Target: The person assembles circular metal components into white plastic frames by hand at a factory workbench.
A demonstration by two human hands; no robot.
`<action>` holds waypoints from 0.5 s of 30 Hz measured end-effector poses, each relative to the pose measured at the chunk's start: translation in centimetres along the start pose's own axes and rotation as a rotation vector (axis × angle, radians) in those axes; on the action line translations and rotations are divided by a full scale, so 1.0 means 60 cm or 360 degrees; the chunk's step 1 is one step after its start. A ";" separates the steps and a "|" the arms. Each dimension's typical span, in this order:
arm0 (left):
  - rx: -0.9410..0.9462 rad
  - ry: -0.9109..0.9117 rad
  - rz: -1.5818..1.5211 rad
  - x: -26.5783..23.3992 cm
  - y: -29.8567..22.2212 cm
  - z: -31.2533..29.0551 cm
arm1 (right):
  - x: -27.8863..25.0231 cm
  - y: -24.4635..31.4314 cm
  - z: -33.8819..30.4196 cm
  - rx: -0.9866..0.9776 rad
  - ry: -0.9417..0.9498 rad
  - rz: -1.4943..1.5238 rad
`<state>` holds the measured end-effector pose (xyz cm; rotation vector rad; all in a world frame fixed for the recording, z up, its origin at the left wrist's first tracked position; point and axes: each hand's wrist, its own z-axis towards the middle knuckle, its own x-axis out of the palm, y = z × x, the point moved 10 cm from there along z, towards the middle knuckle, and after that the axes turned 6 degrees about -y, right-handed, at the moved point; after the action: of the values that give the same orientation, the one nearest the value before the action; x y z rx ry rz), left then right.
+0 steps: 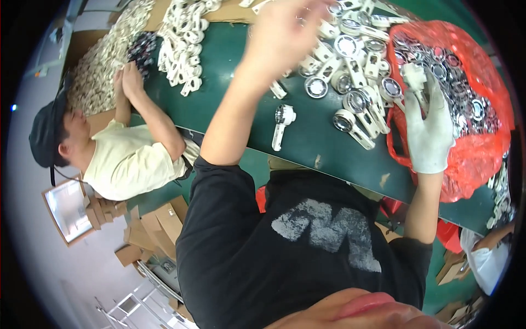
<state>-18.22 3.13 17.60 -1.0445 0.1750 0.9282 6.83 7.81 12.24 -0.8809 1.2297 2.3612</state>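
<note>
My right hand [430,140] wears a pale work glove and is at the left side of an open red plastic bag [493,68]. Its thumb and fingers are closed around a white plastic part [415,77]. Inside the bag lie many shiny silver rings [460,82]. My left hand [290,27], bare and smeared by motion, is raised above the far side of the table, near a heap of white handled parts with round silver-ringed heads [356,66]. Its fingers are too blurred to read. One such handled part [282,126] lies alone on the table in front of me.
The green table [235,118] runs across in front of me. White handled parts [183,44] form another pile at the far left. A co-worker [120,148] in a dark hat works there beside a big heap of small white pieces [104,71]. Cardboard boxes [161,222] stand behind.
</note>
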 end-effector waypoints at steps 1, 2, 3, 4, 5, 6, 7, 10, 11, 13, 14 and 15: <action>0.0012 -0.0232 0.0271 -0.046 0.018 0.014 | 0.005 -0.002 -0.003 -0.0079 -0.0019 -0.0096; -0.0300 -0.0241 0.0457 -0.070 0.065 0.027 | 0.016 -0.016 -0.006 0.0159 0.0083 0.0099; -0.0438 -0.0314 0.0800 -0.132 0.116 0.027 | 0.019 0.021 0.001 -0.0052 0.0091 0.0063; -0.0399 -0.0323 0.0994 -0.160 0.182 0.029 | 0.021 0.044 0.002 -0.0235 0.0091 -0.0029; -0.0400 -0.0338 0.1004 -0.175 0.242 0.032 | 0.023 0.054 0.000 -0.0287 0.0093 0.0095; -0.0332 -0.0267 0.1099 -0.156 0.240 0.050 | 0.019 0.053 -0.001 -0.0278 0.0089 0.0075; -0.0261 -0.0199 0.1195 -0.138 0.236 0.060 | 0.021 0.043 -0.002 -0.0147 0.0148 0.0098; -0.0428 -0.0093 0.0944 -0.110 0.277 0.067 | 0.020 0.032 -0.001 -0.0081 0.0158 0.0169; -0.0552 -0.0003 0.1381 -0.106 0.306 0.074 | 0.019 0.025 -0.002 -0.0066 0.0141 0.0273; -0.0613 0.0010 0.1404 -0.103 0.323 0.085 | 0.020 0.006 -0.004 0.0040 0.0144 0.0421; -0.0525 0.0137 0.1082 -0.099 0.325 0.090 | 0.019 0.004 -0.004 0.0042 0.0134 0.0412; -0.0430 0.0272 0.0755 -0.083 0.324 0.094 | 0.020 -0.013 -0.006 0.0181 0.0135 0.0495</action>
<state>-37.09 8.21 10.32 -1.3652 0.4638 1.3147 6.48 7.99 10.80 -0.8105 1.6214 2.4767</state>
